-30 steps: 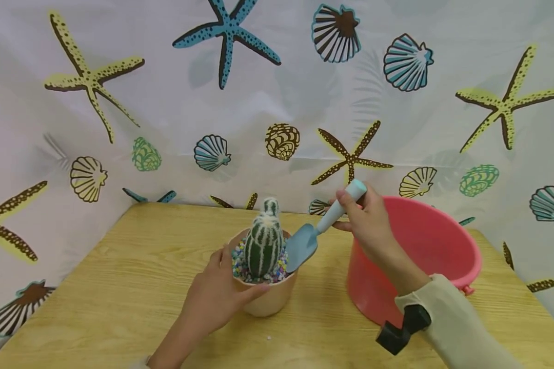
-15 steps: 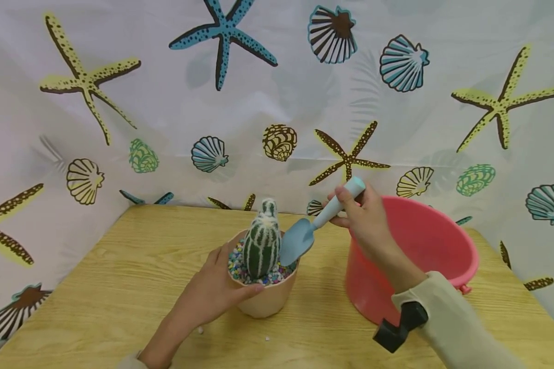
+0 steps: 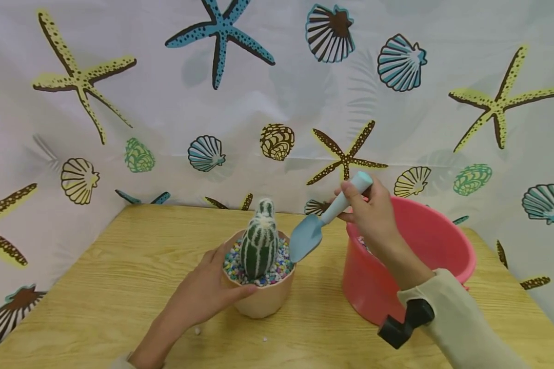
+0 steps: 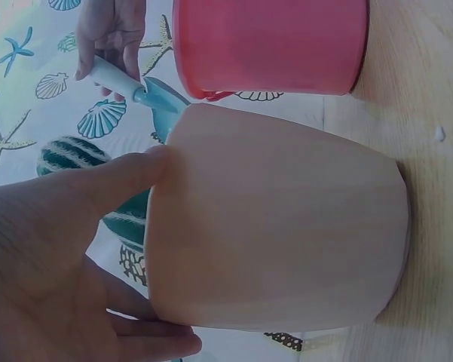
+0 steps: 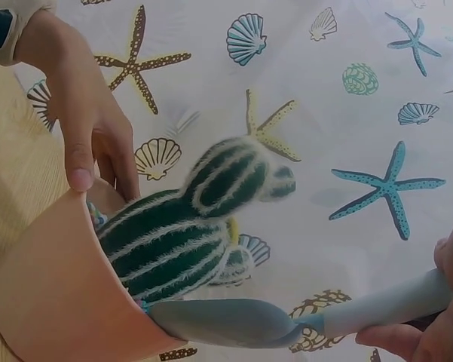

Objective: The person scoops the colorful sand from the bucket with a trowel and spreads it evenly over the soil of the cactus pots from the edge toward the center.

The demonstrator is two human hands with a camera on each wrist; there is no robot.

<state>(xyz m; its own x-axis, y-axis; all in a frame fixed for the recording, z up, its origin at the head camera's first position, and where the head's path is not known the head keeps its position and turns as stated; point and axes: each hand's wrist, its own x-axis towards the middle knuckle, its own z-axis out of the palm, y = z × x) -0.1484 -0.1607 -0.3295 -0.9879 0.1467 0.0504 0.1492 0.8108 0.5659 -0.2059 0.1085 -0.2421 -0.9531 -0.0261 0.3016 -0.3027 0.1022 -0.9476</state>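
Observation:
A peach-coloured plant pot (image 3: 260, 302) holds a striped green cactus (image 3: 259, 248) with white fuzz, set in multicoloured pebbles (image 3: 234, 266). My left hand (image 3: 208, 289) grips the pot at its left side, thumb across the front by the rim and fingers behind. The right hand (image 3: 375, 218) holds a light blue trowel (image 3: 306, 238) by its handle, blade slanting down to the pot's right rim. In the right wrist view the blade of the trowel (image 5: 226, 323) overlaps the rim beside the cactus (image 5: 166, 241); no pebbles show on the blade.
A red bucket (image 3: 367, 292) stands right of the pot, partly behind the right forearm, with some pebbles (image 3: 362, 243) visible inside. Small white bits (image 3: 197, 331) lie on the wooden table (image 3: 152, 241) in front. A curtain (image 3: 175, 113) printed with starfish and shells hangs behind.
The trowel first rose from the pebbles towards the cactus, then moved right to the pot's rim, its blade now apart from the cactus. The left hand keeps its grip on the pot.

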